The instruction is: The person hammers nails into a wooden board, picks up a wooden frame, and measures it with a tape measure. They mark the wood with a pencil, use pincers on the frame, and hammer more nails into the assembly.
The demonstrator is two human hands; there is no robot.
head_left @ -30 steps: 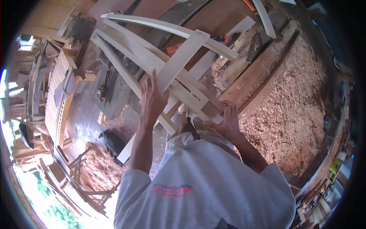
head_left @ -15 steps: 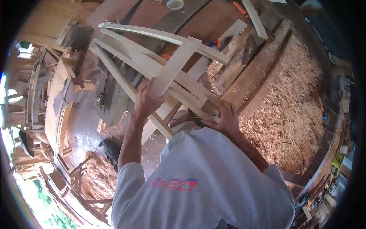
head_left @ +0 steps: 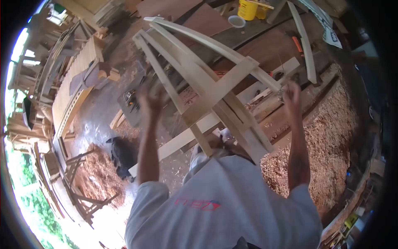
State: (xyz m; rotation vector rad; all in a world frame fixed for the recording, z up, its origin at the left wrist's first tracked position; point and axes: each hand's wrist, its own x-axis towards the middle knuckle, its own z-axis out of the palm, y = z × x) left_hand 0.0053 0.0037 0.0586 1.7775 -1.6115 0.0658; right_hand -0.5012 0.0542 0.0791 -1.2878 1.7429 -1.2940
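Observation:
A pale wooden frame [head_left: 166,56] of long slats, narrow at the far end, lies before me with a wide crosspiece [head_left: 224,87] across it. To its left, my left hand [head_left: 151,101] is raised off the wood, its fingers smeared by motion. My right hand [head_left: 292,93] is on the other side, close to the end of the outer curved slat [head_left: 267,79]. Its fingers look curled closed, and what they hold, if anything, is too small to make out. A pale board [head_left: 182,139] passes under the frame near my body.
Wood shavings [head_left: 327,137] are heaped at the right. An orange-handled tool [head_left: 297,44] lies beside a loose slat [head_left: 307,54]. A yellow bucket [head_left: 247,10] and a white lid [head_left: 236,21] are at the back. A slatted wooden piece [head_left: 74,91] stands at the left.
My left hand has let go of the crosspiece, which now lies across the slats at a lower slant. My right hand has moved away from the slats near my body, out to the right.

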